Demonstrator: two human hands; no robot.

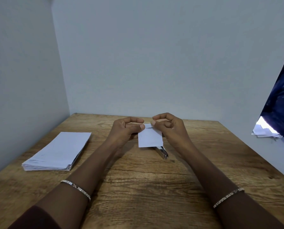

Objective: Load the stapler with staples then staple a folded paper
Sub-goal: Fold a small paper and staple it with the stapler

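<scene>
Wood-grain table, small rectangular paper

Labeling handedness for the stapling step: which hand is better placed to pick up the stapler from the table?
Right, probably. The stapler lies on the table just below the folded paper, under the right hand. The left hand pinches the paper's left edge and could keep it alone.
</scene>
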